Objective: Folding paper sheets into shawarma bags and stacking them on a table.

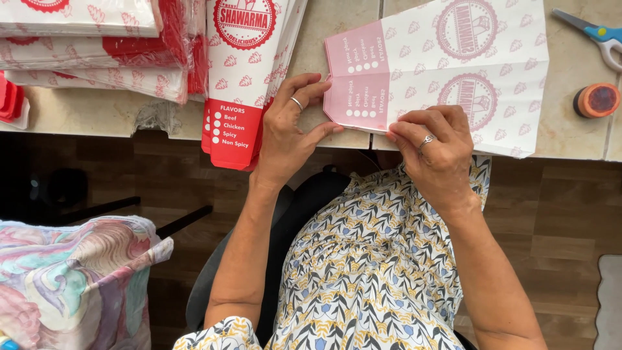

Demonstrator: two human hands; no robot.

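Observation:
A flat paper wrapper [453, 71], white with faded pink stamps and a pink end panel, lies print side down on the beige tiled counter [337, 26]. My left hand [288, 133] presses the pink end with fingertips and thumb at the fold line. My right hand [437, 152] pinches the wrapper's near edge at the counter's front. Each hand wears a ring.
A stack of red-and-white printed wrappers [243, 78] hangs over the counter edge to the left, beside plastic-wrapped bundles [97, 45]. Scissors with blue and white handles [599, 35] and an orange round tape roll [596, 100] sit at right. A floral cloth bundle [71, 279] is at lower left.

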